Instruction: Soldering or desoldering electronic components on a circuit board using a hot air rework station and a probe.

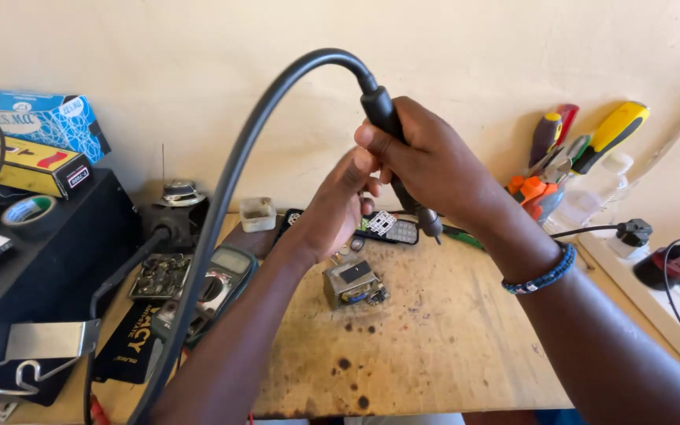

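Along the left edge we note a blue cardboard box and a yellow cardboard box stacked on a black cabinet, with a roll of tape beside them and a bent metal bracket lower down. Just right of the cabinet lies a grey digital multimeter on the scorched wooden bench, next to a small circuit board.

A thick black hose rises from the lower left, arches over mid-frame and ends in a black hot-air handpiece. Our left hand is raised below it, fingers curled toward the lower part of the tool; we cannot tell whether it grips anything. Our right hand, with a blue beaded bracelet at the wrist, is clenched around the handpiece, holding it nozzle-down above the bench.

Under the hands sit a small metal-cased component, a white plastic cup and a black remote control with white keys.

Farther right, screwdrivers with red, green and yellow handles lean on the wall; a black plug and a dark red tool rest on the side ledge.
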